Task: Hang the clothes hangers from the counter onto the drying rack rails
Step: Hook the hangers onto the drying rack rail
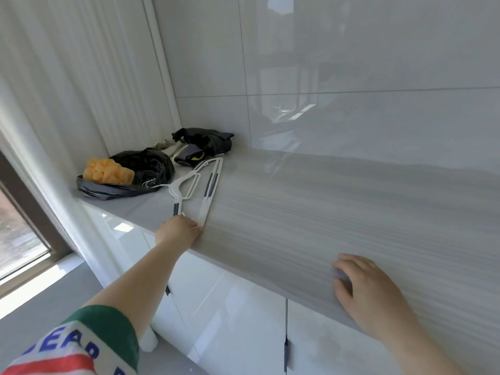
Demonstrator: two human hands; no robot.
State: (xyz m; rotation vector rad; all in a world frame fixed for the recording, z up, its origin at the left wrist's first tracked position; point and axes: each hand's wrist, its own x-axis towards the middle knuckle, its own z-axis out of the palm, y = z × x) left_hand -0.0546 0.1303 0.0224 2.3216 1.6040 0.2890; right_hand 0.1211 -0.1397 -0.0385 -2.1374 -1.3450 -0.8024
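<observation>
Pickup step. Left hand (178,231), frame centre: grip closed on the near end of the white hangers (201,189) at the surface (324,212) edge. Right hand (364,282), lower right: flat, grip open. Next: lift the stack clear; rack not in view.

Black bag (151,165), orange bundle (108,171), white cabinets (243,320), glossy wall tiles (351,50)
</observation>
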